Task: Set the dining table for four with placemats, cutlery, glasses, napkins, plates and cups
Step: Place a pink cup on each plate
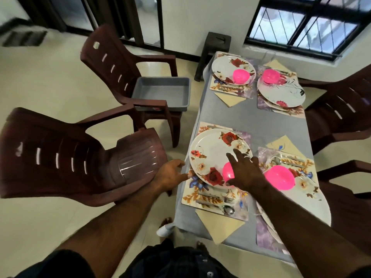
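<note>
— Where's the near-left setting, and what are your hands doing to it?

— Your floral plate sits on its flowered placemat at the near-left of the grey-clothed table. Your right hand is spread over the plate's near edge, fingers straight and splayed, covering part of the pink cup that stands on the plate. I cannot tell whether your palm actually touches the cup. Your left hand is at the plate's left rim, fingers loosely curved with the tips at or just beside the rim, gripping nothing that I can see.

— And around it?

— A fork and spoon lie on the mat just nearer to you, and a pale yellow napkin pokes out from under the mat's near edge. To your right, a second pink cup sits on the near-right setting. Two more plates with pink cups stand at the far end of the table.

— Off the table?

— A grey tray rests on the seat of the further brown chair to your left.
</note>
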Motion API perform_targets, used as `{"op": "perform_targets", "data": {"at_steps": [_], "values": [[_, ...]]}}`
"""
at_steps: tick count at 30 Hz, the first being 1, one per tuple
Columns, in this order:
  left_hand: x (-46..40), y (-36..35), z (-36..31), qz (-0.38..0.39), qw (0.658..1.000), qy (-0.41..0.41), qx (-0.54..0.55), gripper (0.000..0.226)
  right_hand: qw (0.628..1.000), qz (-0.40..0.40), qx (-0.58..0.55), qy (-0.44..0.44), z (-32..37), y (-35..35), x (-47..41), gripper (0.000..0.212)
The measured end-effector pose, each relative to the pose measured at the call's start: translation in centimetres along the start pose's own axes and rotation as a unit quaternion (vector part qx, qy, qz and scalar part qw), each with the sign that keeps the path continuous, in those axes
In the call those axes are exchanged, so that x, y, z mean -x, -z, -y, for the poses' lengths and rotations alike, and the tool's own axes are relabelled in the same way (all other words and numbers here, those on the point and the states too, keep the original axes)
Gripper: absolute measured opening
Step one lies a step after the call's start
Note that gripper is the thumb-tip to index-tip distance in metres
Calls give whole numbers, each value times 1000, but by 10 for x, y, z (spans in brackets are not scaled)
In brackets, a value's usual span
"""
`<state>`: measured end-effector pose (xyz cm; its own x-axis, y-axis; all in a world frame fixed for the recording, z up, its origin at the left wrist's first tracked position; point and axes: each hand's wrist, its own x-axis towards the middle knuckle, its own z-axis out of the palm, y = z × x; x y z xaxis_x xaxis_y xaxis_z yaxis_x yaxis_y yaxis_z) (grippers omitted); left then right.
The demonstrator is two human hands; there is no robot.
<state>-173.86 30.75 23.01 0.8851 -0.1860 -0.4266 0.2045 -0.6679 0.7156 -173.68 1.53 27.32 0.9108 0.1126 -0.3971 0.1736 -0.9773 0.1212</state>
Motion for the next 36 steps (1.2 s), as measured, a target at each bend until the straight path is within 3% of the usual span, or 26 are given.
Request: {"op": "perform_targets", "data": {"at_steps": [4, 6, 10, 15, 19, 32, 36], "values": [[47, -7, 25, -46, 996, 56, 61, 63, 993, -80, -70, 48, 32, 10, 19, 91], [75, -15, 50, -84, 992, 70, 65, 69, 988, -106, -73, 82, 54, 9, 34, 87], [152, -16, 80, -131, 984, 113, 48, 61, 978, -115, -83, 155, 113, 9, 67, 84], [237, 2, 126, -202, 960, 173, 90, 38, 969, -79, -53, 228, 190, -18, 97, 84], [295, 9, 181, -240, 942, 196, 129, 50, 963, -33, -18, 268, 259, -40, 116, 81], [482, 74, 417, -279, 893, 286, 205, 56, 938, 109, 29, 329, 542, -69, 170, 84], [482, 120, 445, -277, 892, 280, 222, 56, 931, 89, 48, 352, 596, -53, 157, 82]]}}
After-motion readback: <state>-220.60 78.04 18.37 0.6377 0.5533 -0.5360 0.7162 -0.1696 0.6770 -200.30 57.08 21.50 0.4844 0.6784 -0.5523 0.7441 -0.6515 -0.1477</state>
